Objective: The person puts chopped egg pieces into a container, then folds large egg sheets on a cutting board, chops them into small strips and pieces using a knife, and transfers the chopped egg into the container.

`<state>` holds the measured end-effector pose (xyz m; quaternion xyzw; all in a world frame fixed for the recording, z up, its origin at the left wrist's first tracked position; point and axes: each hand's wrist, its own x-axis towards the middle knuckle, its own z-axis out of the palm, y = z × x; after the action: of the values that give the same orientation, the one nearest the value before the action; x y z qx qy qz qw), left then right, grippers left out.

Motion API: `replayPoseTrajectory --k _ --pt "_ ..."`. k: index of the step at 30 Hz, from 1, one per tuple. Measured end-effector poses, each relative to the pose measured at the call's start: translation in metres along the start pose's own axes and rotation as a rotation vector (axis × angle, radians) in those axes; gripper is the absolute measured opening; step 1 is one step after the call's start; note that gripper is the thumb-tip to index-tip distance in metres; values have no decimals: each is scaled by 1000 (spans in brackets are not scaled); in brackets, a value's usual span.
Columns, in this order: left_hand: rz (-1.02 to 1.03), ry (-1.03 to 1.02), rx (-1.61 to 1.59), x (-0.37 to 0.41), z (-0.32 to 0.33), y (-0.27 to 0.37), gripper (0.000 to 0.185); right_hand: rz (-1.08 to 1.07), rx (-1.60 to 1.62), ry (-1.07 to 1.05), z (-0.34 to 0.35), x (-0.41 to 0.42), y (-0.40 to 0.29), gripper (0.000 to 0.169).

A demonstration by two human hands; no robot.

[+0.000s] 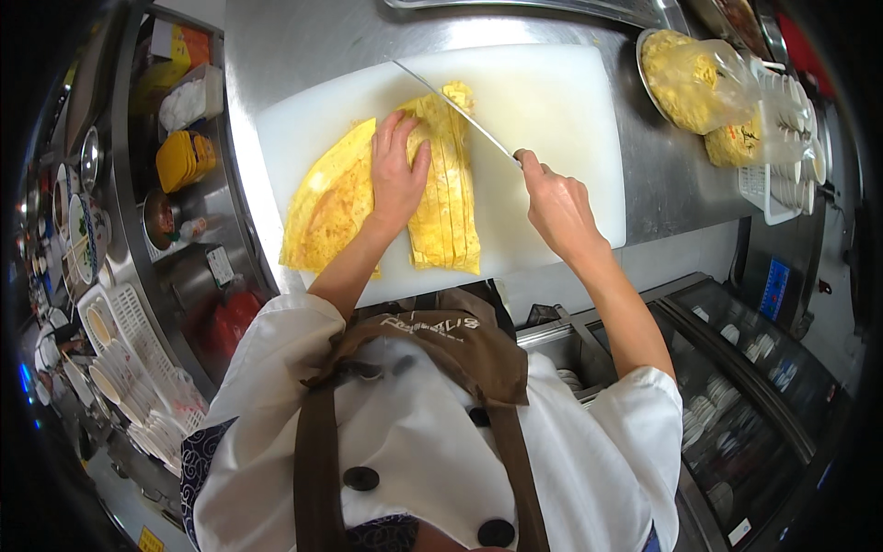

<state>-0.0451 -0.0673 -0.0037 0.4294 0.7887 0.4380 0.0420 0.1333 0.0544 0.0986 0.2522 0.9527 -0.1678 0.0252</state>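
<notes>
A white cutting board (552, 152) lies on the steel counter before me. On it rests a stack of thin yellow egg sheets, its right part (448, 207) cut into long strips and a separate curved piece (331, 200) at the left. My left hand (400, 165) presses flat on the stack near the gap between the two pieces, thumb apart from the fingers. My right hand (555, 196) is closed round the handle of a long knife (462, 114). The thin blade slants up and left over the far end of the strips; whether it touches them I cannot tell.
At the far right stand a metal bowl (643, 76) and plastic bags of yellow shreds (735, 141), beside a white basket (755, 190) of bowls. A metal tray (524, 5) lies beyond the board. Shelves at left hold yellow containers (183, 160); a glass-topped cabinet (731, 366) stands at lower right.
</notes>
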Motion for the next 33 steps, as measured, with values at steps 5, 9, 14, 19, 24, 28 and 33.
replayPoseTrajectory --k 5,9,14,19,24,28,33 --pt "29 33 3 3 -2 4 33 -7 99 41 5 -1 16 37" --pt "50 89 50 6 -4 9 29 -22 97 15 -18 -2 10 36" --pt "34 32 19 7 0 3 20 1 10 -147 -4 9 15 37" --pt "28 69 15 10 -2 4 18 -10 119 -18 -2 3 17 33" --pt "72 72 54 9 -6 5 17 -18 81 -83 -23 2 1 31" --pt "98 26 50 7 -1 0 18 -23 24 -133 -5 4 8 32" --pt "73 73 55 9 -5 6 17 -22 102 -41 0 -4 8 33"
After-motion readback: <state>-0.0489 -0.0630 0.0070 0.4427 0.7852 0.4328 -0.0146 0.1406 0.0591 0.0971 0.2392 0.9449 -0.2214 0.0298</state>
